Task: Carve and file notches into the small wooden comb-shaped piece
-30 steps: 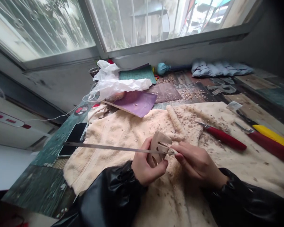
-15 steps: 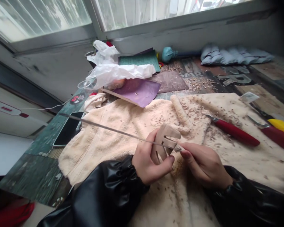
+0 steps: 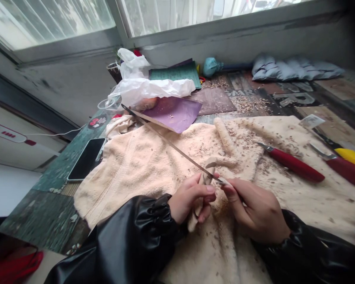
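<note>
My left hand (image 3: 192, 199) is closed around a small carved wooden piece (image 3: 210, 162) with slots cut into it. The piece is turned nearly edge-on, and fingers hide much of it. My right hand (image 3: 256, 209) pinches the near end of a long thin file (image 3: 171, 146), where a pale bit shows at the fingertips. From there the file runs up and left across the wooden piece, touching or passing through a slot; I cannot tell which. Under both hands lies a cream fleece cloth (image 3: 154, 157) strewn with wood shavings.
On the cloth at right lie a red-handled carving knife (image 3: 296, 163), a second red-handled blade (image 3: 347, 169) and a yellow handle (image 3: 352, 157). A phone (image 3: 86, 159) rests at left. Behind are purple sandpaper (image 3: 177, 114), a white plastic bag (image 3: 156, 88) and green sheets (image 3: 176, 75).
My left hand has rolled the wooden piece from showing its slotted face to nearly edge-on. The file's far end has swung up and to the right.
</note>
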{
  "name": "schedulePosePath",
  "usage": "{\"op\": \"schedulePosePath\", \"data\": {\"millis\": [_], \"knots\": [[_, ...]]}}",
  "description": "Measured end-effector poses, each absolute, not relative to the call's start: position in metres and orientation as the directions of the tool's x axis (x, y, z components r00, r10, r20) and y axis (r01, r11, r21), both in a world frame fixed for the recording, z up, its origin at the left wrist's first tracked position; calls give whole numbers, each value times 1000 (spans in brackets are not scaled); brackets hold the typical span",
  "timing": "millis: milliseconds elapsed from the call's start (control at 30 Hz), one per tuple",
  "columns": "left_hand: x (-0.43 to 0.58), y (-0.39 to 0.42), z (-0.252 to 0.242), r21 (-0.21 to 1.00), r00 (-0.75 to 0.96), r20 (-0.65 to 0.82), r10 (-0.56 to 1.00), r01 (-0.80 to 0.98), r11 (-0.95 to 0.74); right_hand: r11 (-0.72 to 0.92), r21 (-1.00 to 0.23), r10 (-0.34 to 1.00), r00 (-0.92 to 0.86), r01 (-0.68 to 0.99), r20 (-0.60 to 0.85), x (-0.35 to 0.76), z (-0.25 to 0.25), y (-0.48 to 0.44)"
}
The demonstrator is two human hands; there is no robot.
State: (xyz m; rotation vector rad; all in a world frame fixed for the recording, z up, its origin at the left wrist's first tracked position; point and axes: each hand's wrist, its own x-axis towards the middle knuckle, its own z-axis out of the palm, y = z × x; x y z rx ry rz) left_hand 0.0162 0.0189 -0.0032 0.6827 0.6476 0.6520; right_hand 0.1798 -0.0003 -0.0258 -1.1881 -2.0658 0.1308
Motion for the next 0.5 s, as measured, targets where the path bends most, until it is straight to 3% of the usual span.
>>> {"op": "schedulePosePath", "data": {"millis": [167, 267, 500], "knots": [[16, 19, -7, 622, 692, -316, 649, -365, 693, 580, -431, 773, -299, 691, 560, 176, -24, -2], [14, 20, -14, 520, 796, -307, 522, -320, 792, 597, -424, 760, -310, 681, 571, 173, -22, -4], [10, 24, -23, 396, 903, -168, 395, -305, 866, 582, -544, 801, -310, 605, 513, 168, -24, -5]]}}
